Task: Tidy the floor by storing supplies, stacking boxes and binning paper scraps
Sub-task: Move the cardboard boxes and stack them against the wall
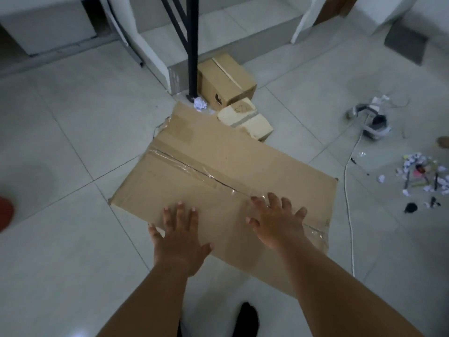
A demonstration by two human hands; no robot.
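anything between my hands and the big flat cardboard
Nothing visible. The left hand and right hand are spread open directly over the flat cardboard, near its close edge. The crumpled paper ball and pale crushed box lie at its far end.

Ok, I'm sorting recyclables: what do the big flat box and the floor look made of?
Big flat box: matte brown cardboard, with glossy clear tape along its seam. Floor: pale tiles, probably glazed ceramic, going by grout lines and sheen.

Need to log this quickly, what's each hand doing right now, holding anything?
Left hand: open, fingers spread flat on the flattened cardboard box, holding nothing.
Right hand: open, fingers spread on the same box near its tape seam, holding nothing.
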